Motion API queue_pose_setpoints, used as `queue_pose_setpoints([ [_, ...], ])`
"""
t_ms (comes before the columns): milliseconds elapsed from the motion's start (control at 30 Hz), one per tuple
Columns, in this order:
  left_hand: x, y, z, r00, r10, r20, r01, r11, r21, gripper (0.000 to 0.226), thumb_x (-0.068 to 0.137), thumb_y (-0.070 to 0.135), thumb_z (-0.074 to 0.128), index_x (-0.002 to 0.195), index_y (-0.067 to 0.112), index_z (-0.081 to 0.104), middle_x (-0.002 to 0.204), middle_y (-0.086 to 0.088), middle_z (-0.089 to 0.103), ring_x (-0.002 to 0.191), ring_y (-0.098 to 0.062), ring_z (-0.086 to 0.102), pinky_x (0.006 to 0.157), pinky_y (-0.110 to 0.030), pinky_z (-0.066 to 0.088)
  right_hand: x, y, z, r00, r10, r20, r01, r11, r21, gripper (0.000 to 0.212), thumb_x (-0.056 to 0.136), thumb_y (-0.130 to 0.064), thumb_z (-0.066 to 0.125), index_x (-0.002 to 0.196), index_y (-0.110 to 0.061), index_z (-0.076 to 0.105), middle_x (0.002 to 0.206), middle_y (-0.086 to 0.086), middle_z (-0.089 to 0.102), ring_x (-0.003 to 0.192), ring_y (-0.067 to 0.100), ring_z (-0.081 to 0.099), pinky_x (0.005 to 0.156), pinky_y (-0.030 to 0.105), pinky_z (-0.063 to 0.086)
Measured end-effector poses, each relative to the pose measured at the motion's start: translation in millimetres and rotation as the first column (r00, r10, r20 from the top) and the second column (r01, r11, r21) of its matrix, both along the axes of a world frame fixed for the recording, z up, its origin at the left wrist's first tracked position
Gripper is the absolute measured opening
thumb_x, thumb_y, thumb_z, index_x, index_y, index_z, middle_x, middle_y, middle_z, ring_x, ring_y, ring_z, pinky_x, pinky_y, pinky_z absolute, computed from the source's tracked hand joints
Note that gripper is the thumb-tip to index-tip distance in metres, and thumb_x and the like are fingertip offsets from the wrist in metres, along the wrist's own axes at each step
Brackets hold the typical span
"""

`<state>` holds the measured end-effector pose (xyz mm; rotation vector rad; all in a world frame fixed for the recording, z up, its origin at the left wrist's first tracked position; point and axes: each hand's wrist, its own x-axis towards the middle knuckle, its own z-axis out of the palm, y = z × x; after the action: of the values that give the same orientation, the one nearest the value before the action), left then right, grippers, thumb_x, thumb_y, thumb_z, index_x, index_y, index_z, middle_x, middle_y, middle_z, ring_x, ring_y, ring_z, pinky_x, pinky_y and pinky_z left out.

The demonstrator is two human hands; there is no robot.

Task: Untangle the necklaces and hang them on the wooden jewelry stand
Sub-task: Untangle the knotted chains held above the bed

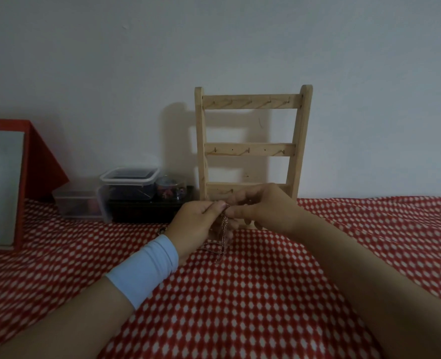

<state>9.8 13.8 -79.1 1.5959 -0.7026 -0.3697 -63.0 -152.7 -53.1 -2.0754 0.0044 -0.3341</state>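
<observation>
Left hand (196, 224) and right hand (268, 208) meet, fingers (218, 205) of both pinching tangled necklaces (223, 229); chains dangle below fingers onto red dotted surface (253, 294). Wooden jewelry stand (251, 149) upright just behind fingers.

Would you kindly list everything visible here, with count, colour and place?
wall: one, pale grey, behind.
cloth: one, red with white dots, covering the surface.
wooden jewelry stand: one, pale wood, upright against the wall, visible hooks bare.
necklaces: count unclear, pinkish metal chains, tangled, hanging to the cloth before the stand.
plastic containers: several, clear and dark, left of the stand.
red frame: one, red with pale panel, far left.
wristband: one, light blue, left wrist.
left hand: one, pinches the chains.
right hand: one, pinches them too.
</observation>
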Motion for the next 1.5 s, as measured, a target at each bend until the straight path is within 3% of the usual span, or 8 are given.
queue_pose_setpoints([
  [167, -2, 4, 2, 0.976, 0.038, 0.213, -0.063, 0.992, 0.110, 0.037, 0.099, 0.028, 0.052, 0.070, 0.019, 0.073, 0.068, -0.007, 0.074, 0.060, -0.011, 0.069, 0.061, -0.015, 0.052, 2, -2, -1, 1.000, -0.019, 0.004, 0.019, 0.986, -0.164, 0.004, 0.086, -0.016, 0.078, 0.085, -0.015, 0.081, 0.081, -0.010, 0.077, 0.075, -0.003, 0.070, 0.069, 0.012, 0.053],
  [333, 2, 7, 4, 0.996, -0.059, 0.068, 0.051, 0.992, 0.113, 0.032, 0.098, 0.038, 0.051, 0.091, 0.017, 0.075, 0.081, -0.007, 0.076, 0.075, -0.015, 0.072, 0.071, -0.022, 0.055, 3, 0, -1, 0.996, -0.016, 0.084, 0.046, 0.930, -0.365, 0.012, 0.095, -0.023, 0.068, 0.090, -0.016, 0.076, 0.078, -0.011, 0.068, 0.062, -0.011, 0.060, 0.057, 0.008, 0.045],
  [467, 5, 7, 2, 0.971, -0.071, 0.230, 0.025, 0.980, 0.198, 0.017, 0.094, 0.021, 0.062, 0.083, 0.021, 0.075, 0.079, 0.003, 0.076, 0.078, -0.008, 0.071, 0.078, -0.022, 0.052, 2, -1, -2, 0.998, 0.002, 0.063, 0.027, 0.895, -0.445, 0.017, 0.099, -0.022, 0.060, 0.091, -0.014, 0.071, 0.080, -0.009, 0.064, 0.065, -0.008, 0.056, 0.060, 0.010, 0.044],
  [600, 6, 4, 0, 0.946, -0.025, 0.322, -0.037, 0.982, 0.184, 0.015, 0.097, 0.019, 0.056, 0.093, 0.017, 0.070, 0.079, -0.003, 0.075, 0.062, -0.026, 0.069, 0.068, -0.038, 0.058, 2, 1, -4, 0.991, 0.019, -0.131, -0.069, 0.917, -0.392, 0.026, 0.104, -0.025, 0.044, 0.097, -0.011, 0.064, 0.089, 0.006, 0.066, 0.073, 0.012, 0.060, 0.068, 0.027, 0.051],
  [767, 11, 6, -2, 0.875, -0.010, 0.484, -0.141, 0.951, 0.275, 0.028, 0.102, 0.019, 0.044, 0.082, 0.030, 0.060, 0.078, 0.006, 0.065, 0.071, -0.016, 0.062, 0.064, -0.024, 0.047, 1, -1, -3, 0.983, 0.022, -0.183, -0.081, 0.943, -0.324, 0.037, 0.107, -0.024, 0.031, 0.082, -0.010, 0.056, 0.076, 0.014, 0.062, 0.064, 0.023, 0.059, 0.068, 0.042, 0.056],
  [1000, 12, 5, 2, 0.960, -0.049, 0.276, 0.007, 0.989, 0.151, 0.017, 0.096, 0.030, 0.056, 0.084, 0.025, 0.066, 0.074, 0.016, 0.065, 0.068, 0.005, 0.061, 0.063, -0.016, 0.048, 5, -4, -6, 0.996, 0.036, -0.087, -0.037, 0.999, -0.017, 0.042, 0.107, -0.040, 0.041, 0.111, -0.008, 0.068, 0.087, 0.005, 0.067, 0.067, 0.015, 0.064, 0.061, 0.028, 0.056],
  [1200, 18, 5, -3, 0.953, 0.063, 0.296, -0.098, 0.990, 0.105, 0.025, 0.101, 0.028, 0.047, 0.099, 0.014, 0.068, 0.097, -0.006, 0.070, 0.090, -0.017, 0.066, 0.082, -0.027, 0.050, 1, -5, -1, 0.995, 0.078, -0.069, -0.062, 0.977, 0.203, 0.012, 0.096, -0.018, 0.066, 0.096, -0.008, 0.073, 0.086, 0.004, 0.076, 0.062, 0.016, 0.062, 0.065, 0.034, 0.059],
  [1500, 13, -2, -6, 0.990, 0.063, 0.126, -0.070, 0.996, 0.053, 0.032, 0.102, 0.039, 0.040, 0.115, 0.026, 0.067, 0.087, 0.000, 0.066, 0.076, -0.010, 0.062, 0.078, -0.028, 0.046, -1, -6, 4, 0.922, 0.163, -0.350, -0.208, 0.974, -0.093, 0.012, 0.096, -0.013, 0.066, 0.097, -0.015, 0.077, 0.076, -0.005, 0.072, 0.060, 0.007, 0.058, 0.067, 0.028, 0.057],
])
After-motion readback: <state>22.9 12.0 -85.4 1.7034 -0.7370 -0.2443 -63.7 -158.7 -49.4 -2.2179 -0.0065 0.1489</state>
